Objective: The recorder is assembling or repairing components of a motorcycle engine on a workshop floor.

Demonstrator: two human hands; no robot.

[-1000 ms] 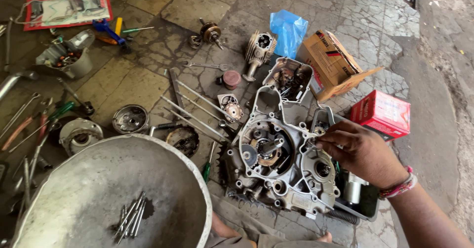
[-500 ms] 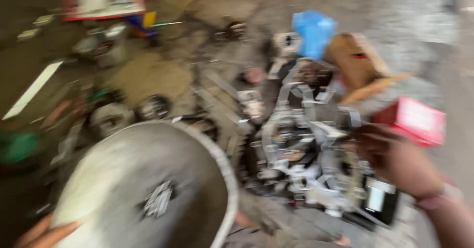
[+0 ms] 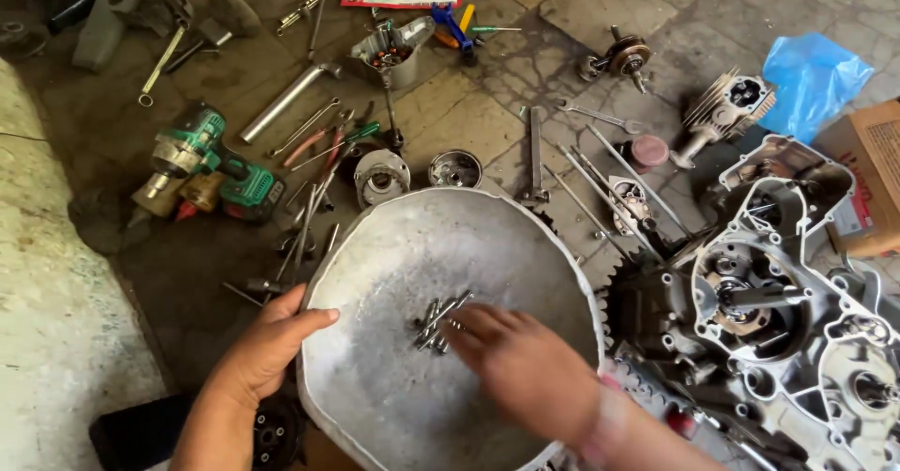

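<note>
Everything is lying on a grimy, oil-stained stone-tile floor (image 3: 487, 124), with a pale concrete slab (image 3: 47, 321) running along the left edge. One battered round metal basin (image 3: 375, 358) is sitting near the person, and a small cluster of bolts (image 3: 439, 321) is lying in its middle; their exact number is hard to make out. The left hand (image 3: 258, 358) is gripping the basin's left rim, thumb over the edge. The right hand (image 3: 516, 363) is reaching into the basin, its fingers (image 3: 469, 326) loosely curled and touching the bolts; whether they are pinching one cannot be told, and motion is blurring the wrist. To the right, one engine crankcase (image 3: 797, 330) is running off the frame edge. One green cordless drill (image 3: 211, 166) is lying at left, one blue plastic bag (image 3: 811, 73) and one cardboard box (image 3: 872, 152), cut off, at upper right. Wrenches and long rods are scattering between, too many to count surely
</note>
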